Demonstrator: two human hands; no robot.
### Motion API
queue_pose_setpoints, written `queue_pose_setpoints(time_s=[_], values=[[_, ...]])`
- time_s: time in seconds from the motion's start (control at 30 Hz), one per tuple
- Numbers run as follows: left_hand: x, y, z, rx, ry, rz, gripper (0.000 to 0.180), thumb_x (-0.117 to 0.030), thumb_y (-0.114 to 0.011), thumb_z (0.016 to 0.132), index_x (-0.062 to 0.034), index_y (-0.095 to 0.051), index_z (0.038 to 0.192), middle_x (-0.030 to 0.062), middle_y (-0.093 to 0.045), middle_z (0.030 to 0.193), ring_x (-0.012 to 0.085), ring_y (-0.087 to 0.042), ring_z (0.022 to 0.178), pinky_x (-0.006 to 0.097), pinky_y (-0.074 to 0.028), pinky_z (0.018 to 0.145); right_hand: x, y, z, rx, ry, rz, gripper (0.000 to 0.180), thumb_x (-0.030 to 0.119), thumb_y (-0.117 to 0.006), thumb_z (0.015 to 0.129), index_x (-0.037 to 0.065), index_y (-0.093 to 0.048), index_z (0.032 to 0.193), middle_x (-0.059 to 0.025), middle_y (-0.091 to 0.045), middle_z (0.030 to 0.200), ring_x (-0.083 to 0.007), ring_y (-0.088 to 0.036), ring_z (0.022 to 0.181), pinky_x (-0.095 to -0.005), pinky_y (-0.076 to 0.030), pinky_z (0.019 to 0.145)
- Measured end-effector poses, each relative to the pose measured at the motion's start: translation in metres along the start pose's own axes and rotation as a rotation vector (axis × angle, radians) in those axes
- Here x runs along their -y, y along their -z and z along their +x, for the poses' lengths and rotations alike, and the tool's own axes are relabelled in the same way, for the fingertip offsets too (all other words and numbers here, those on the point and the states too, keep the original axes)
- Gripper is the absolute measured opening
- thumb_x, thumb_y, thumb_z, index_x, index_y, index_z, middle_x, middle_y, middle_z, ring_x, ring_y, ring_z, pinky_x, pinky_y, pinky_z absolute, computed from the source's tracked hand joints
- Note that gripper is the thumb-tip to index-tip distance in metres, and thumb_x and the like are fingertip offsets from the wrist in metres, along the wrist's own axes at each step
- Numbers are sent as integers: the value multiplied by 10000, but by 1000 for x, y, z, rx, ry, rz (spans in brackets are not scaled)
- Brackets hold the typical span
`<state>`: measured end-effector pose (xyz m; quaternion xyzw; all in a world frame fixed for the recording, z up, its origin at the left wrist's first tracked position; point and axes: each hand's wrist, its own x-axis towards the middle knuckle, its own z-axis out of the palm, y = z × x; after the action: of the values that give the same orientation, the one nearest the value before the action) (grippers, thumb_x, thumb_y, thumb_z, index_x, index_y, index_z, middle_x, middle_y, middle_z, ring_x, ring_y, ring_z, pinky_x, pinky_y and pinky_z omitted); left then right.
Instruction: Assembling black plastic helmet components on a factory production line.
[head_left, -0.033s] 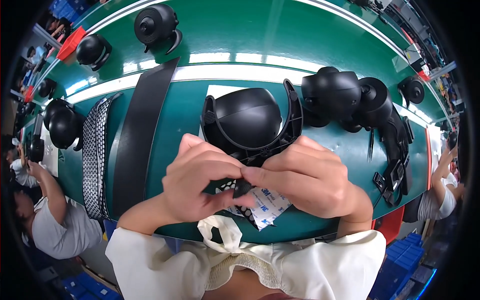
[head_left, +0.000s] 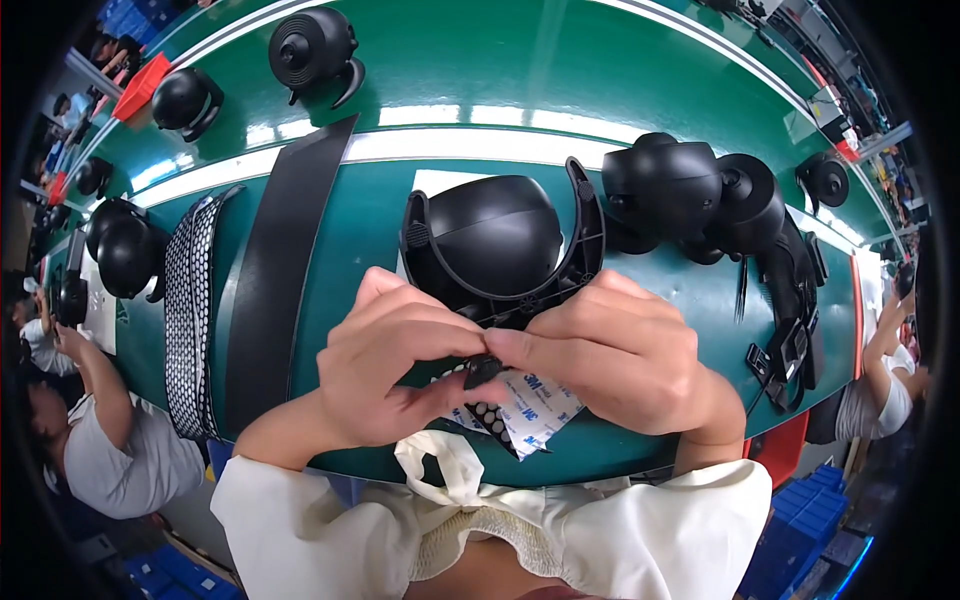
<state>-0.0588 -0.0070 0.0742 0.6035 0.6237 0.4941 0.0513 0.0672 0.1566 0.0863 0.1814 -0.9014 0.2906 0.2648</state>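
My left hand [head_left: 385, 365] and my right hand [head_left: 610, 355] meet in front of me, fingertips nearly touching. A small dark piece [head_left: 484, 372] is pinched between my left thumb and fingers; its exact kind cannot be made out. My right thumb and forefinger press together at its upper end, partly hiding it. Just beyond them sits a round black plastic housing [head_left: 490, 235] with a curved bracket [head_left: 588, 225] round it. Under my hands lie white backing sheets [head_left: 540, 405] with blue print and a strip of round dark pads [head_left: 490, 418].
To the left lie a long black strip [head_left: 280, 260] and sheets of round pads [head_left: 193, 310]. At the right stand more black housings [head_left: 665, 190], beside black brackets [head_left: 790, 290] and tweezers [head_left: 741, 290]. A conveyor belt [head_left: 500, 60] carries further units. Co-workers sit on both sides.
The small dark piece has turned slightly between my fingers. My left hand has shifted a little to the left, and its thumb has drawn back; my right hand is almost still.
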Motion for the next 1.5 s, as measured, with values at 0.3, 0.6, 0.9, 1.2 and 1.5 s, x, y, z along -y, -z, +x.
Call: queue_pose_setpoints(time_s=[0.3,0.6,0.9,1.2,1.5], values=[[7,7,1,65,-168,-26,238,-45,-726,546,-65,-597,745,37,-601,735,176,-553,631,268,-358,575,4,4,11,-55,-53,147,277,115,-712,549,21,-665,806,-41,-611,751,-154,-552,613,-236,-353,548],[8,4,-1,59,-81,-184,118,-92,-707,634,-71,-601,681,33,-609,674,169,-563,608,266,-347,589,5,-5,6,-133,200,57,272,33,-612,558,-67,-601,811,-101,-579,781,-180,-549,658,-250,-396,556],[-6,11,2,71,164,-410,96,-35,-708,644,-36,-634,705,40,-626,660,124,-572,596,228,-373,586,2,-20,2,-323,410,-253,209,53,-607,572,-37,-623,760,-105,-610,748,-173,-590,675,-225,-399,544],[-19,13,-3,36,392,-366,131,-37,-717,666,16,-623,739,75,-622,645,86,-586,569,179,-436,487,-2,-29,-2,-368,422,-333,206,98,-558,587,-20,-623,742,-112,-622,760,-184,-611,704,-221,-387,596],[-28,14,-5,37,566,-529,101,-36,-662,722,8,-581,764,72,-613,659,71,-576,581,175,-450,525,-6,-28,2,-325,500,-244,152,82,-595,650,-27,-585,755,-150,-608,828,-217,-598,709,-249,-430,556]])
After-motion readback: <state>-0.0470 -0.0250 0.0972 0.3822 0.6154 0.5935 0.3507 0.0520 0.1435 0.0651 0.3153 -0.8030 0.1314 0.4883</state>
